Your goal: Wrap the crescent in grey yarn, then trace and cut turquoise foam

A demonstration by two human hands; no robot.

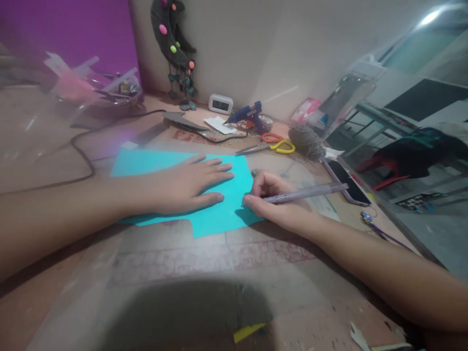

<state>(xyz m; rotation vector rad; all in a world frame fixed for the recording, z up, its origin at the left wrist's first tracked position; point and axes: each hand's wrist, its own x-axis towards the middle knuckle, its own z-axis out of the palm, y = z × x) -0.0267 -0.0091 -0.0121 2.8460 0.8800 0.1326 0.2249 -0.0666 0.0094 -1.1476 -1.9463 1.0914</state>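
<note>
A bright turquoise sheet (219, 222) lies flat on the table, with a notch cut out of its near edge. My left hand (197, 185) rests flat across the sheet, fingers spread and pointing right. At the sheet's right side, my right hand (274, 197) is closed round a slim, pale purple pen (307, 192). The pen's tip is down by the sheet, mostly behind my thumb; whether it touches cannot be made out. The pen's back end points right.
Beyond the sheet lie scissors (272, 145) with orange and yellow handles, a blue glue gun (244, 114), a white digital clock (220, 104) and a ball of grey yarn (307, 141). A phone (347, 183) lies at the right edge. A dark cable (78, 146) runs along the left.
</note>
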